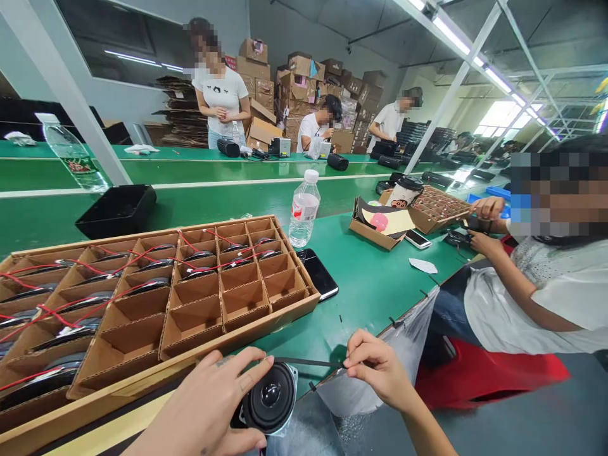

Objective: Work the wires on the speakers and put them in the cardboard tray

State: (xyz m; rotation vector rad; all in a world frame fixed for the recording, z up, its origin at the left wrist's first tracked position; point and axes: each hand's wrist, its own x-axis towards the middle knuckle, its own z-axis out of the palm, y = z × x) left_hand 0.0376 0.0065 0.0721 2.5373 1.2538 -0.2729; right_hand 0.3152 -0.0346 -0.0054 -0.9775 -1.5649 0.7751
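A round black speaker [272, 396] with a square metal frame sits at the table's near edge, its cone facing up. My left hand [216, 399] grips its left side, thumb low and fingers at the top rim. Between my hands stretches a thin black strip [308, 362]; its left end is at my left fingertips, by the speaker's upper rim. My right hand [377, 367] pinches the strip's other end between thumb and fingers. Left of the speaker lies a divided cardboard box [190, 316], where several speakers with red wires fill many compartments.
Behind the box are a phone [319, 272], a water bottle [304, 209] and a black plastic housing [116, 210]. A co-worker [527, 285] sits at the right beside a small carton [377, 235]. More people stand or sit across the green table [228, 202].
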